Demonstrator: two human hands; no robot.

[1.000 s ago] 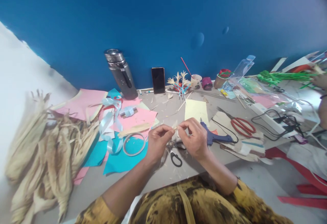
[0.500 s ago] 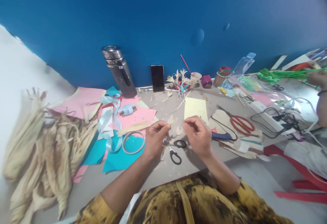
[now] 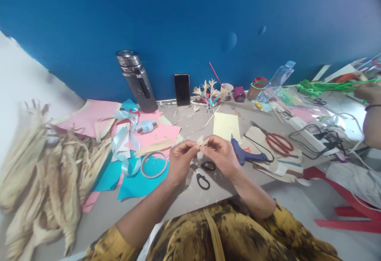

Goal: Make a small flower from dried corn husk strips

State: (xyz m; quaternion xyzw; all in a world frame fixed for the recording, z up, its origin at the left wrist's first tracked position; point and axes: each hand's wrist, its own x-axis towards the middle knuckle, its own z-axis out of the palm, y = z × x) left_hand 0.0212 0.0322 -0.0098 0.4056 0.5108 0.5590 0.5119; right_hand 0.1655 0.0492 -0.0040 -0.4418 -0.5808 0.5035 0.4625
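My left hand (image 3: 182, 161) and my right hand (image 3: 222, 155) meet over the middle of the table. Between their fingertips is a small pale piece of corn husk (image 3: 200, 140), pinched from both sides. Just below lie scissors (image 3: 203, 181) with black handles, their blades partly covered by my left hand. A blue glue gun (image 3: 248, 155) rests right of my right hand, its nozzle pointing away from me. Beyond my hands stand several husk flowers (image 3: 208, 88) with light blue stems.
Dried corn husks (image 3: 53, 177) heap up at the left, beside coloured paper (image 3: 139, 183) and a tape roll (image 3: 154, 165). A flask (image 3: 138, 82) and a phone (image 3: 181, 90) stand by the wall. Red-handled scissors (image 3: 279, 144) lie right. Another person's hand (image 3: 366, 91) holds green strands.
My right hand has moved left to join my left hand at the piece of husk. The glue gun, partly hidden before, now shows more fully.
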